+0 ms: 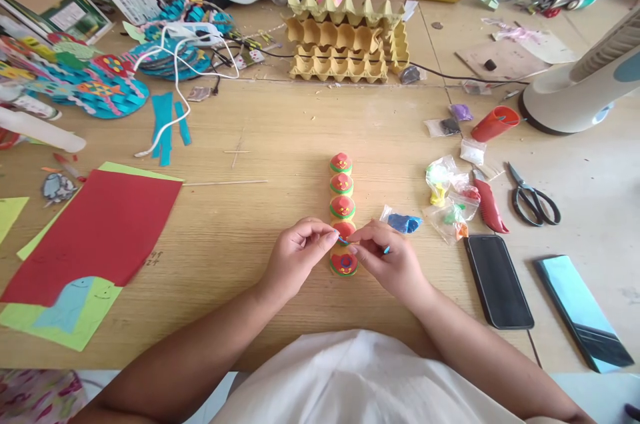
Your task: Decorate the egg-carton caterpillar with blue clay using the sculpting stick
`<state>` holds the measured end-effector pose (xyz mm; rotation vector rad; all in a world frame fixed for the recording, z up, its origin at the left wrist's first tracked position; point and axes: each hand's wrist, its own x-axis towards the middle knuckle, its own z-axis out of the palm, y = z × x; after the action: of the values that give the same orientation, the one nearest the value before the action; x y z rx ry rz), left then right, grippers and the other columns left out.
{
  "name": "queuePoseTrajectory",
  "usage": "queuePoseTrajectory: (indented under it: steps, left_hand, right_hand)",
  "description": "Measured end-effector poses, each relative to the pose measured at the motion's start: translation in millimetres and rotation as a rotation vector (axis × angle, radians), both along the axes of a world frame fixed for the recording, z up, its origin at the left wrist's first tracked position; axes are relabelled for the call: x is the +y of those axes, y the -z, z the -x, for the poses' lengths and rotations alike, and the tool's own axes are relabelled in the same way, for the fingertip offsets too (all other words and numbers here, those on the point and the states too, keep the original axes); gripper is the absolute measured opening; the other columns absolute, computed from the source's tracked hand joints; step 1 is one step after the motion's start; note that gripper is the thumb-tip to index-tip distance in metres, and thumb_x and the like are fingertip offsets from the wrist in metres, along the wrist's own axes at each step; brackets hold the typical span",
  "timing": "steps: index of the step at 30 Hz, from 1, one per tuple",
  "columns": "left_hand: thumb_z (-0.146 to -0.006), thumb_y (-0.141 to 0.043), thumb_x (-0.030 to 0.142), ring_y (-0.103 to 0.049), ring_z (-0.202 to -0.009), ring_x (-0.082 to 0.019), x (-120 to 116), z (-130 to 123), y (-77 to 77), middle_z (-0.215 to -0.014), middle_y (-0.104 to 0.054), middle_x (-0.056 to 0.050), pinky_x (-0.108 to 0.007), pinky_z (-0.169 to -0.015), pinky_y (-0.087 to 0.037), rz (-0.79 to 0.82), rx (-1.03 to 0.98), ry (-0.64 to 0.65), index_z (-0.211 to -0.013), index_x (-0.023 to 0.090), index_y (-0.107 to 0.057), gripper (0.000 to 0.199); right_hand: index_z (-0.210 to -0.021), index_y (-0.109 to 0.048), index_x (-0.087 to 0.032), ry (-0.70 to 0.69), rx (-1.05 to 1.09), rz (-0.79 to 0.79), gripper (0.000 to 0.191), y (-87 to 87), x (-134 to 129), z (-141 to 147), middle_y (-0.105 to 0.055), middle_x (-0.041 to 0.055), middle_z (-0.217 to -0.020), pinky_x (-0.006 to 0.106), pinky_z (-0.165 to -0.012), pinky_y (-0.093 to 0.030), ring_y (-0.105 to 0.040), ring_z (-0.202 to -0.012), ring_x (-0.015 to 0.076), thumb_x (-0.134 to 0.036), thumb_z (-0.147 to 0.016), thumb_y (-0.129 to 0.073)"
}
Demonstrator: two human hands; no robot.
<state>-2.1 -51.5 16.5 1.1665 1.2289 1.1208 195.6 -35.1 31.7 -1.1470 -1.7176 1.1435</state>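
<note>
Carefully, the left hand [300, 252] and the right hand [389, 263] meet over the near part of the row of decorated cups [342, 207], thumb and fingertips of each pinched on a thin blue strand [343, 238]. Under the fingers, the row's second-nearest cup is partly hidden. Just right of the row lies a bag of blue clay [405, 223]; farther right of it are a red cutter [490, 203], scissors [534, 197] and a phone [499, 281]. Well left of the row, red paper [100, 227] covers the tabletop [225, 124]; beyond the row stand egg cartons [340, 64].
</note>
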Motion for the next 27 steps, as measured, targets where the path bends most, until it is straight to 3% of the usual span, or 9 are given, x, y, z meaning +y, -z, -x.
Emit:
queuePoseTrajectory:
  steps: [8,14,21,27]
  left_hand:
    - [-0.093,-0.073,0.041,-0.059,-0.079,-0.016,2.0,-0.2,5.4,-0.086,-0.068,-0.003,-0.029,-0.073,-0.047,-0.031,0.055,0.039,-0.09,0.02,-0.076,0.021]
    - [-0.094,-0.072,0.032,-0.055,-0.071,-0.013,9.6,3.8,6.5,-0.082,-0.066,-0.002,-0.028,-0.066,-0.044,-0.174,0.243,0.079,-0.086,0.02,-0.074,0.014]
    - [-0.093,-0.071,0.027,-0.063,-0.078,-0.017,13.7,3.2,5.0,-0.084,-0.07,-0.003,-0.031,-0.074,-0.05,-0.323,0.398,0.055,-0.085,0.021,-0.071,0.01]
    - [-0.094,-0.071,0.027,-0.064,-0.081,-0.017,13.0,2.1,6.1,-0.084,-0.07,-0.003,-0.032,-0.076,-0.051,-0.335,0.427,0.07,-0.086,0.022,-0.07,0.009]
  right_hand:
    - [-0.085,-0.072,-0.02,0.061,0.023,0.108,0.013,1.4,3.4,0.4,-0.061,0.0012,-0.07,0.028,-0.055,-0.041,-0.053,-0.062,0.0148,-0.031,-0.092,-0.069]
    - [-0.085,-0.072,-0.02,0.065,-0.088,0.057,0.009,6.3,9.4,0.3,-0.061,0.0004,-0.068,0.029,-0.058,-0.042,-0.054,-0.064,0.0154,-0.025,-0.092,-0.067]
    - [-0.088,-0.073,-0.022,0.057,-0.157,-0.041,0.007,15.0,11.3,-0.7,-0.066,0.0021,-0.074,0.03,-0.064,-0.048,-0.059,-0.068,0.0168,-0.022,-0.092,-0.067]
    - [-0.09,-0.073,-0.022,0.026,-0.185,-0.061,0.007,13.4,11.4,-2.1,-0.068,0.003,-0.078,0.031,-0.066,-0.049,-0.06,-0.069,0.0169,-0.021,-0.093,-0.067]
